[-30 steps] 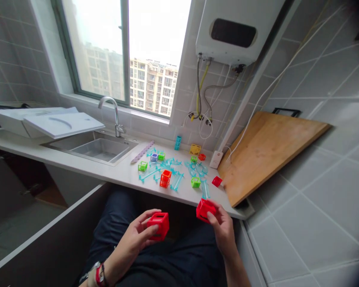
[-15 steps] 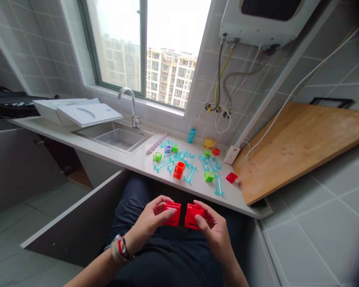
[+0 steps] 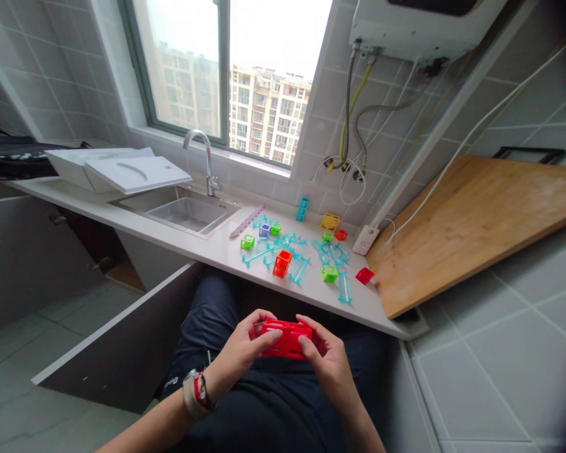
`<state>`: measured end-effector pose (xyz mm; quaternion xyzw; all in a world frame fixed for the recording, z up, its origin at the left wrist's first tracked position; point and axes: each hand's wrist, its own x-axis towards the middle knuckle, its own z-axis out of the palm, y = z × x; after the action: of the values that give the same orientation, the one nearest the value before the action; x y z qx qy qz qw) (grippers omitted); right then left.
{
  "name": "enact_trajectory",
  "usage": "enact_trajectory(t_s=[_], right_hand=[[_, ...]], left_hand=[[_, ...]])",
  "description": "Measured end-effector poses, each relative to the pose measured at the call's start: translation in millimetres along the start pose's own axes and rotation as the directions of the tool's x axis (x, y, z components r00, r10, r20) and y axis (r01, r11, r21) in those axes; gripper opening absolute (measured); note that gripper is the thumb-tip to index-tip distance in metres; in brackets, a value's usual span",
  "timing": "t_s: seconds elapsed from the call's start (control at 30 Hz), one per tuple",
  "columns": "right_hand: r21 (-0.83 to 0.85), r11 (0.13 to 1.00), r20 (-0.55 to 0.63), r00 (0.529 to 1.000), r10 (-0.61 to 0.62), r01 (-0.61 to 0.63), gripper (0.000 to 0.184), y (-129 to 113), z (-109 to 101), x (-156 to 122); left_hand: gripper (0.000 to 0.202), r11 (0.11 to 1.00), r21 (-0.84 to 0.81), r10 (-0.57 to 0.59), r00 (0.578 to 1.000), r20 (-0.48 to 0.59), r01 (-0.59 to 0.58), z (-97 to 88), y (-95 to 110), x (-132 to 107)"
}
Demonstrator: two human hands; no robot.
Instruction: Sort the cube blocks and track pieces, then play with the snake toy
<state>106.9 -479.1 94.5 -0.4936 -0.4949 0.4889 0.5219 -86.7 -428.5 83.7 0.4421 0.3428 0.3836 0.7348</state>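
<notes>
Two red hollow plastic cubes (image 3: 287, 338) are pressed together side by side over my lap, just below the counter's front edge. My left hand (image 3: 241, 349) grips the left cube, thumb on top. My right hand (image 3: 324, 357) grips the right cube the same way. On the white counter (image 3: 207, 248) above lie more pieces: an orange-red cube (image 3: 282, 263), green cubes (image 3: 329, 273), a flat red piece (image 3: 365, 275) and several pale blue connector rods (image 3: 344, 288).
A steel sink (image 3: 182, 214) with a tap is set in the counter to the left, with white trays (image 3: 122, 171) beyond it. A wooden board (image 3: 471, 220) leans on the tiled wall at the right. A white cable and small box (image 3: 365, 240) lie beside it.
My hands drew together over my lap and the two red cubes, held apart before, now meet. The view also dropped slightly.
</notes>
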Motion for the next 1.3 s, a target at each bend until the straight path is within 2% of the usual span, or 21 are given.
enact_trajectory(t_s=[0.2, 0.4, 0.53, 0.63, 0.73, 0.83, 0.93, 1.1, 1.3], right_hand=[[-0.010, 1.000, 0.040, 0.999, -0.003, 0.003, 0.050, 2.4, -3.6, -0.5], [-0.051, 0.999, 0.059, 0.998, -0.002, 0.005, 0.052, 6.0, -6.1, 0.1], [-0.055, 0.998, 0.067, 0.998, 0.005, -0.001, 0.060, 11.9, -7.3, -0.2], [-0.084, 0.994, 0.097, 0.993, -0.062, 0.070, 0.072, 13.5, -7.7, -2.3], [-0.195, 0.956, 0.133, 0.971, -0.196, 0.220, 0.084, 11.7, -7.5, -4.4], [-0.296, 0.891, 0.139, 0.939, -0.316, 0.344, 0.069, 10.1, -7.1, -4.6], [-0.295, 0.876, 0.144, 0.924, -0.354, 0.381, 0.054, 10.1, -6.7, -3.2], [-0.307, 0.866, 0.170, 0.918, -0.358, 0.394, 0.056, 9.8, -5.8, -0.8], [-0.304, 0.857, 0.181, 0.908, -0.377, 0.416, 0.059, 15.4, -3.4, 3.0]], left_hand=[[0.041, 0.999, -0.044, -0.007, 0.999, 0.039, 0.009, 0.6, -4.6, 0.0], [0.039, 0.999, -0.042, -0.017, 1.000, -0.001, 0.017, -0.3, -9.3, -0.2], [0.040, 0.998, -0.045, -0.052, 0.999, -0.005, 0.051, -0.5, -6.1, -0.8], [0.044, 0.994, -0.083, -0.063, 0.998, 0.013, 0.064, 0.3, 0.3, -1.5], [0.045, 0.986, -0.158, -0.050, 0.997, 0.060, 0.059, 0.9, 3.8, -1.7], [0.042, 0.977, -0.200, -0.052, 0.994, 0.094, 0.071, 0.9, 2.0, -1.7], [0.041, 0.974, -0.214, -0.057, 0.993, 0.100, 0.078, 2.0, -2.0, -2.1], [0.050, 0.973, -0.210, -0.083, 0.993, 0.083, 0.099, 3.3, -5.5, -2.9], [0.053, 0.991, -0.108, -0.074, 0.995, 0.070, 0.081, -6.3, -8.6, 0.7]])
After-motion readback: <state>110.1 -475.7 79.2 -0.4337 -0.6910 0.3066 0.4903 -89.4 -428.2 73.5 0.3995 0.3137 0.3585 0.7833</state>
